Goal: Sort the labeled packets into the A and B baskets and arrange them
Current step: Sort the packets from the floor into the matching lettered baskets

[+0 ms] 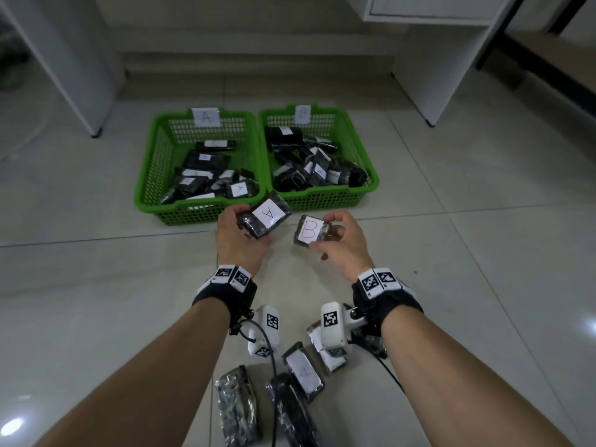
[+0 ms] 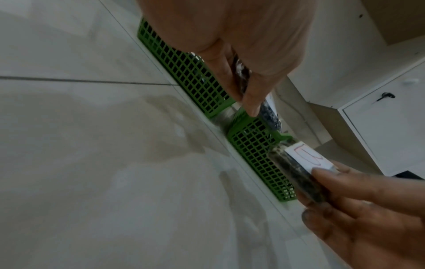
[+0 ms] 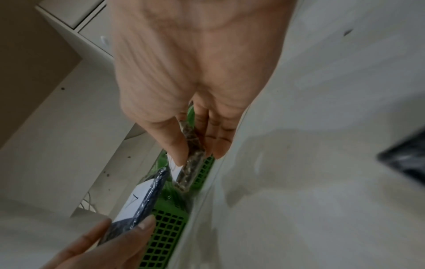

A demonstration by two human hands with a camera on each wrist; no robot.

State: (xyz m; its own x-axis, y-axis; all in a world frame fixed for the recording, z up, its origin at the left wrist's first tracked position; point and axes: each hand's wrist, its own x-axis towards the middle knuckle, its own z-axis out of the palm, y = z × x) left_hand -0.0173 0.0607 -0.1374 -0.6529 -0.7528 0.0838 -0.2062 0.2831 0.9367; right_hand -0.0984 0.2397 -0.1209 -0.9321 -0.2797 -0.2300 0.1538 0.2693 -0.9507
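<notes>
My left hand [image 1: 237, 232] grips a dark packet with a white label marked A [image 1: 266, 217], held just in front of the green basket tagged A [image 1: 151, 175]. My right hand [image 1: 338, 240] pinches a dark packet labelled B in red [image 1: 310, 233] near the front of the green basket tagged B [image 1: 361, 150]. Both baskets hold several dark labelled packets. The left wrist view shows the A packet [image 2: 243, 72] edge-on between thumb and fingers, with the B packet [image 2: 299, 163] to the right. Seen from the right wrist, the B packet [image 3: 192, 160] is pinched edge-on.
Several more dark packets [image 1: 303, 372] lie on the tiled floor [image 1: 467, 253] close to me, under my wrists. White cabinet legs [image 1: 96, 91] stand at the back left and back right [image 1: 432, 75]. Bare tile extends on both sides of the baskets.
</notes>
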